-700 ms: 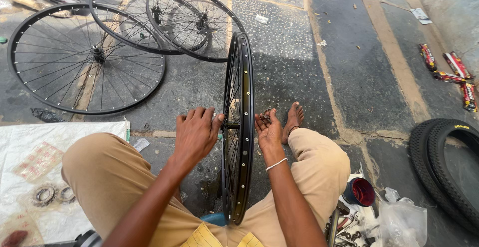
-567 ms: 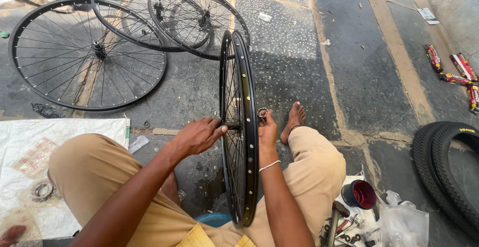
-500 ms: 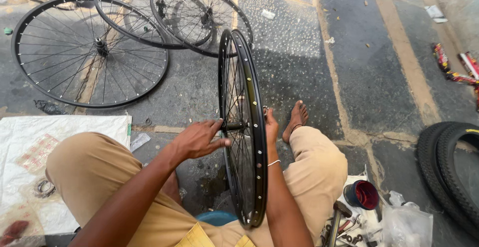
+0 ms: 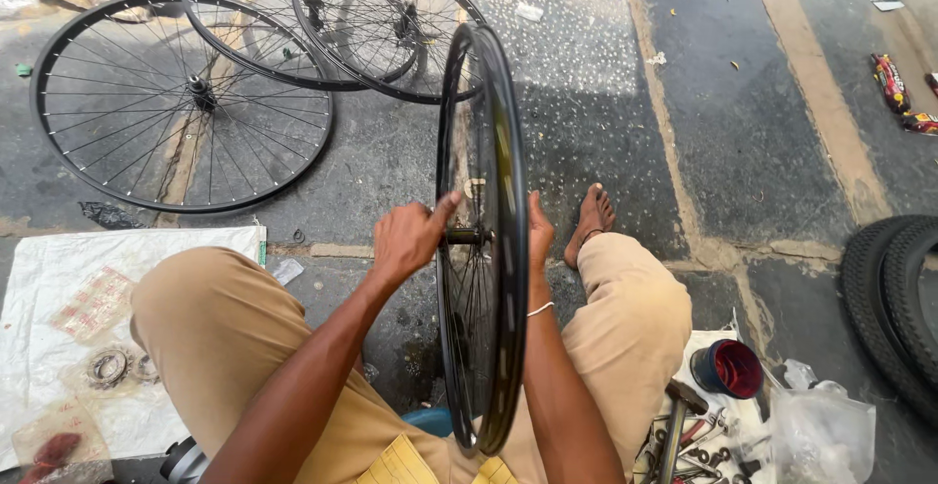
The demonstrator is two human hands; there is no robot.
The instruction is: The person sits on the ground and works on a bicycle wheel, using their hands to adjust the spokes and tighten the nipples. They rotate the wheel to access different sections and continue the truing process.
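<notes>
A black spoked bicycle wheel [image 4: 493, 152] stands upright, edge-on between my knees. My left hand [image 4: 410, 237] is closed around the left end of the hub axle [image 4: 467, 236], thumb stretched toward the spokes. My right hand [image 4: 538, 230] presses against the other side of the hub, its fingers mostly hidden behind the rim. A thin bangle sits on my right wrist. My bare right foot [image 4: 593, 218] rests on the stone floor beyond the wheel.
Three more spoked wheels [image 4: 186, 103] lie flat on the floor at the upper left. A white sheet [image 4: 68, 289] with bearings lies left of my leg. Tools and a red-lined cup [image 4: 728, 369] sit at the lower right, black tyres [image 4: 894, 298] at the right edge.
My left hand went from resting open on my knee to gripping the hub axle. The right hand slid in behind the rim. The wheel shifted slightly right in view.
</notes>
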